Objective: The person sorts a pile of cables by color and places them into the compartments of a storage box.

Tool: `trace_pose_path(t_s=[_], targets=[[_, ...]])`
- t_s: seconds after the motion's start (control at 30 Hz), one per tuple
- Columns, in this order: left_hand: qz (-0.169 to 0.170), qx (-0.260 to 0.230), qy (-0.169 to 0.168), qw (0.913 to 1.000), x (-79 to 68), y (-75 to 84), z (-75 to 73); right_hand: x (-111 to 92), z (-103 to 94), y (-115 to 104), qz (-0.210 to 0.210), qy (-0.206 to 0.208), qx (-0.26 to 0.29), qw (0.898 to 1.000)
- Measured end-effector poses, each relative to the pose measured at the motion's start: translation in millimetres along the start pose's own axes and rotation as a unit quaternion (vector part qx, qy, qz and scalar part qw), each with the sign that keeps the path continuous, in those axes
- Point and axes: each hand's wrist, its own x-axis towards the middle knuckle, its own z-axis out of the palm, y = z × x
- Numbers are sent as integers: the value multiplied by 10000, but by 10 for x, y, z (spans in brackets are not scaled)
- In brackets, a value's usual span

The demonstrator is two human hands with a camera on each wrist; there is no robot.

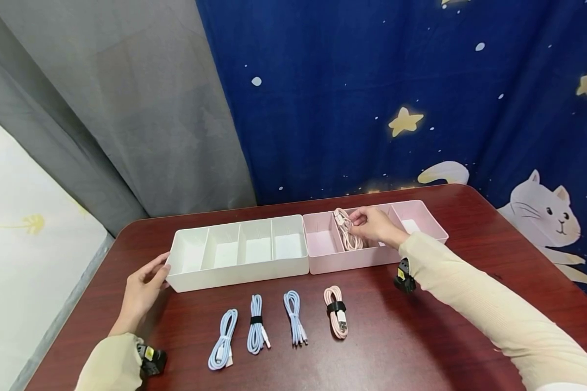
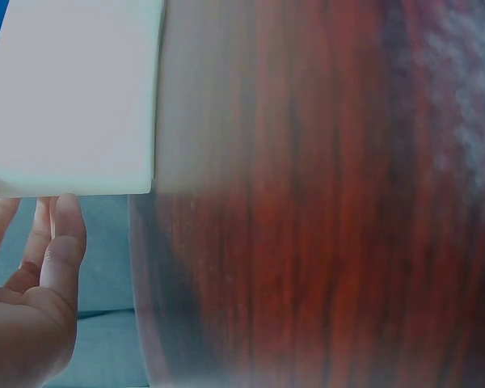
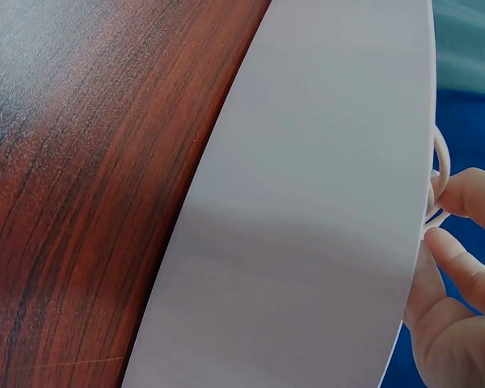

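My right hand (image 1: 372, 224) pinches a coiled pink USB cable (image 1: 347, 232) inside the pink divided box (image 1: 362, 265), at the second compartment from the left. In the right wrist view the box's front wall (image 3: 307, 186) hides most of that cable; only a loop (image 3: 442, 162) shows by the fingertips. My left hand (image 1: 143, 288) rests its fingertips against the left end of the white divided box (image 1: 239, 274). The left wrist view shows those fingers nearly straight at the box's edge, holding nothing.
In front of the boxes lie several coiled cables: light blue ones (image 1: 223, 339) (image 1: 256, 326) (image 1: 293, 315) and a pink one (image 1: 335, 320) with a black strap. Both boxes stand end to end on the dark red wooden table (image 1: 396, 336). Grey and blue curtains (image 1: 323, 108) hang behind.
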Motion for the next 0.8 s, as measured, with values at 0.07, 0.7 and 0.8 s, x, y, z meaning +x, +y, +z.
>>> trace_pose_path(t_s=[0.07,0.7,0.8], targets=[[16,-11,8,10000,2,3,4,3,5,4,8,22,-28,10000],[2,-12,66,10000,-5,4,9,60,57,148,-508,54,-85,9987],[32,-7,68,10000,-5,-2,10,-22,48,12,-321,34,-307,9990]])
